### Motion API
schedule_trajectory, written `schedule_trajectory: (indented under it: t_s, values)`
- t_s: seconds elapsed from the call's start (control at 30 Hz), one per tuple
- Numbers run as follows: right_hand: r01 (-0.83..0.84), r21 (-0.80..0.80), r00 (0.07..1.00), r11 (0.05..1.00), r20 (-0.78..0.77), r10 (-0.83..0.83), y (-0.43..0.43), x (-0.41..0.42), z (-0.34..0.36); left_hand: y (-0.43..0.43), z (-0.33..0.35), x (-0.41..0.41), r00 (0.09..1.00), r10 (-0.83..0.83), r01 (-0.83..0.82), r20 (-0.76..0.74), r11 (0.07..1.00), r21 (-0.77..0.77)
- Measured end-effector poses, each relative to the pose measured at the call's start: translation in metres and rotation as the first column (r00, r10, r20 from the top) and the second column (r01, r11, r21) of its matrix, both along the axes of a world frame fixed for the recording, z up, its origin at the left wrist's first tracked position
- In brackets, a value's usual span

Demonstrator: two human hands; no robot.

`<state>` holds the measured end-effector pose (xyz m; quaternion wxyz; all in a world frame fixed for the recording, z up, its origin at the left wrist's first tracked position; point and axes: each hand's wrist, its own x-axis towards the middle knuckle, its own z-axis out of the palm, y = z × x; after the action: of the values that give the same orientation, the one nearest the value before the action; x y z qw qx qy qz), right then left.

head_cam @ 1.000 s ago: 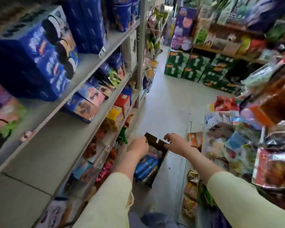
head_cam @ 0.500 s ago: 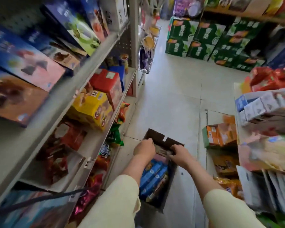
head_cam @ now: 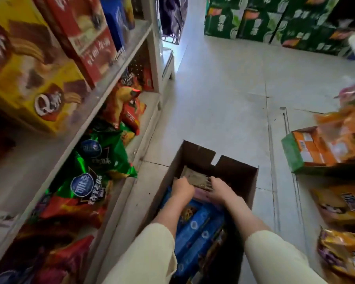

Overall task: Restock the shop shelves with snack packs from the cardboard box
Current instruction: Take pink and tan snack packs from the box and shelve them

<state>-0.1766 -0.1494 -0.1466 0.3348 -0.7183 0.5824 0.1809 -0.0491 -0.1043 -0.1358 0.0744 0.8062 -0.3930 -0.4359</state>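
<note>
Shelves (head_cam: 119,64) crowd our left, stacked with a yellow box (head_cam: 35,74), a red box (head_cam: 86,33) and green snack bags (head_cam: 98,167); orange packs (head_cam: 336,140) lie on the right, green cartons (head_cam: 275,17) far off. On the pale tiled floor (head_cam: 223,99) stands the cardboard box (head_cam: 238,171), open, blue snack packs (head_cam: 199,228) lying inside. Our left hand (head_cam: 182,188) and right hand (head_cam: 219,188) reach in, fingers curled around a flat tan pack (head_cam: 195,177) at the far end.

Pale tiled floor (head_cam: 223,103) under open cardboard box (head_cam: 238,177) and stacked green cartons (head_cam: 275,19).
</note>
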Motion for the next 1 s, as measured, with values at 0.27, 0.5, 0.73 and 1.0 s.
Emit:
schedule_trajectory:
  t_s: [0.27,0.5,0.73,1.0]
  values:
    - [-0.092,0.042,0.988,0.995,-0.123,0.096,-0.015,0.015,-0.07,-0.015,-0.073,0.005,0.91,0.333,-0.33,-0.245,0.942,0.055]
    - [-0.211,-0.042,0.947,0.977,-0.257,0.194,-0.016,0.03,-0.086,-0.011,-0.08,0.003,0.721,0.531,-0.494,-0.446,0.845,0.207]
    - [-0.07,-0.009,0.98,0.997,-0.188,0.067,-0.014,0.025,-0.085,-0.004,-0.085,0.001,0.675,0.545,-0.508,-0.498,0.832,0.222]
    - [-0.274,-0.13,0.947,0.953,-0.207,0.244,-0.006,0.005,-0.065,-0.001,-0.078,-0.011,0.635,0.549,-0.534,-0.544,0.82,0.205]
